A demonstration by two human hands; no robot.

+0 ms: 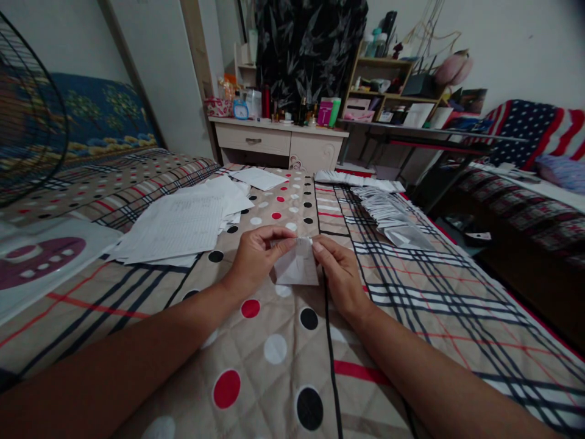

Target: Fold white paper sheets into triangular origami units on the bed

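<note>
Between my two hands, a small folded piece of white paper stands over the spotted bedspread. My left hand pinches its upper left corner between thumb and fingers. At the upper right corner, my right hand grips it the same way. The paper's top edge looks creased or folded over. To the left lies a loose stack of lined white sheets, some with writing. Several folded paper pieces lie overlapped in a row on the right, with another row behind them.
A plastic bag with a purple print lies at the left, below a black fan. Beyond the bed stands a white dresser crowded with bottles. A desk with a shelf is at the back right. The bed's right edge drops to the floor.
</note>
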